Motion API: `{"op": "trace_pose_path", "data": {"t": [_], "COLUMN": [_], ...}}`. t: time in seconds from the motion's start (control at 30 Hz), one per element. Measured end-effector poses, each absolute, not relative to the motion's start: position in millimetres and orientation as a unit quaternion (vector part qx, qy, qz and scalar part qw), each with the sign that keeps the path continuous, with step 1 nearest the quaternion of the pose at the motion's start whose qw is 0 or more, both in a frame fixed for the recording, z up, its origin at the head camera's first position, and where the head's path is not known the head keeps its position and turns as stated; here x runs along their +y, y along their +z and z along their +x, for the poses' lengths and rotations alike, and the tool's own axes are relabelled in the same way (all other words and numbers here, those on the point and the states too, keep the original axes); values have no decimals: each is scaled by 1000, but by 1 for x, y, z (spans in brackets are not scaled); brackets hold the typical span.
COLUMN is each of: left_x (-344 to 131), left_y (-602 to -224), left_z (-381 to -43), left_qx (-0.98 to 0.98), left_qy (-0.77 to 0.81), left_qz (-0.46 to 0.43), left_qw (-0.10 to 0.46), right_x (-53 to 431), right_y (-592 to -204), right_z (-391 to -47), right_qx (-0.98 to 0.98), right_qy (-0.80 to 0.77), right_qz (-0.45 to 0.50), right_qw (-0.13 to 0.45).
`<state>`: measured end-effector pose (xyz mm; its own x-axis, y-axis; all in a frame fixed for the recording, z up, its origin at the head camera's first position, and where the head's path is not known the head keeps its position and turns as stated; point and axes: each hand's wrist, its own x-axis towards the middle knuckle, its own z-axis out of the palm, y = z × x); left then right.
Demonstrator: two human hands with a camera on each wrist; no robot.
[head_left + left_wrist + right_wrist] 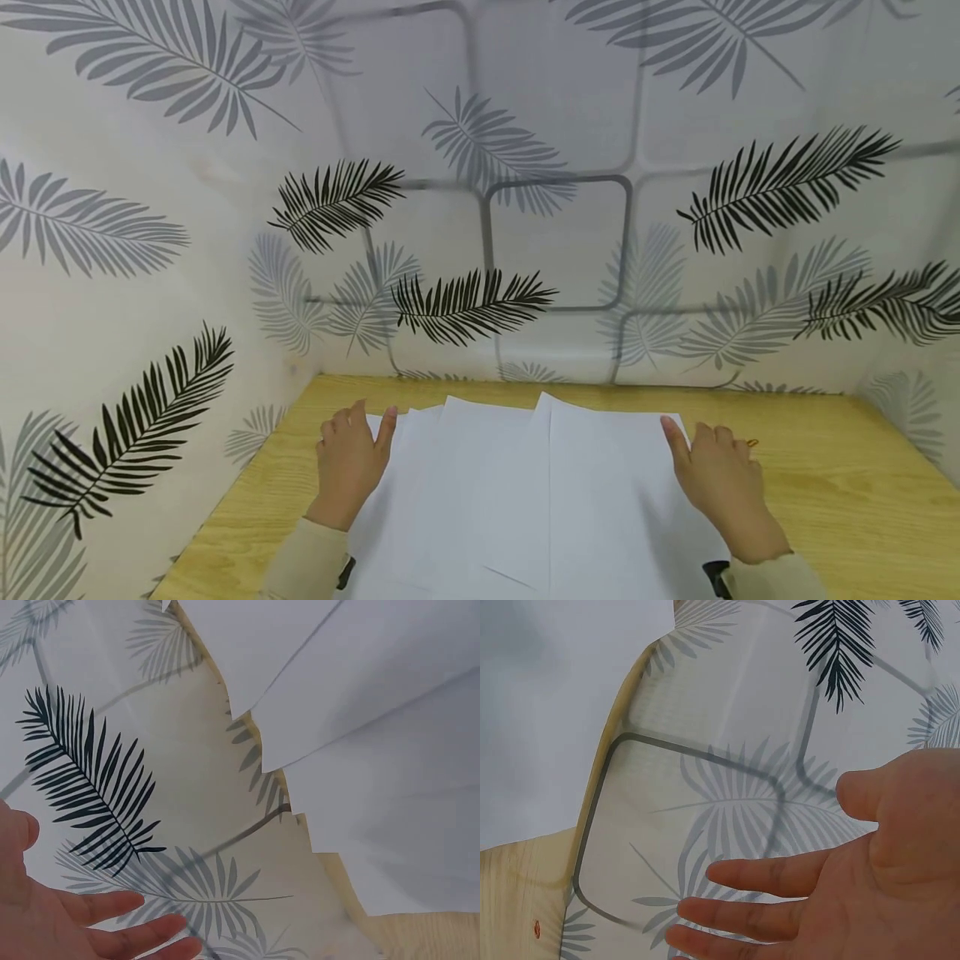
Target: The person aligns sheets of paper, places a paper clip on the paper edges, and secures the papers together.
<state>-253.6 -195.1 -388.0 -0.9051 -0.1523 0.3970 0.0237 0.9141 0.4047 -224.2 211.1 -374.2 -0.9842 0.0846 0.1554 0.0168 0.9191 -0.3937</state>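
Observation:
Several white sheets of paper (480, 483) lie overlapped and fanned out on the wooden table, their far corners stepping upward. At the left side of the paper is my left hand (351, 462), its fingers spread and relaxed with nothing in them. In the left wrist view the stepped sheet edges (375, 772) stand apart from that hand. Over on the right side, my right hand (720, 479) is held with the thumb near the far right corner of the top sheet. The right wrist view shows its fingers (772, 877) extended, away from the paper (555, 735).
A small orange-red object (753, 443), too small to identify, lies on the wooden table (855, 483) just beyond the right hand. Behind and to the left, hangings or walls with a leaf pattern (555, 342) border the table.

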Motion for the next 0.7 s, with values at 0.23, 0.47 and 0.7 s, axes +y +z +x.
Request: {"op": "trace_pose_path", "data": {"t": [0.23,0.47,0.7], "left_x": [-211,-224,-237], "left_y": [-390,-395,-400], "left_z": [-254,-256,-261], "left_qx": [-951,-941,-941], "left_qy": [-226,-267,-283], "left_qz": [40,54,62], "left_qw": [208,201,175], "right_x": [217,225,229], "right_y": [-375,-380,-385], "right_z": [-228,-233,-237], "right_qx": [-978,-978,-977], "right_qy": [199,202,207], "right_qz": [-36,-45,-58], "right_qw": [49,0,-11]}}
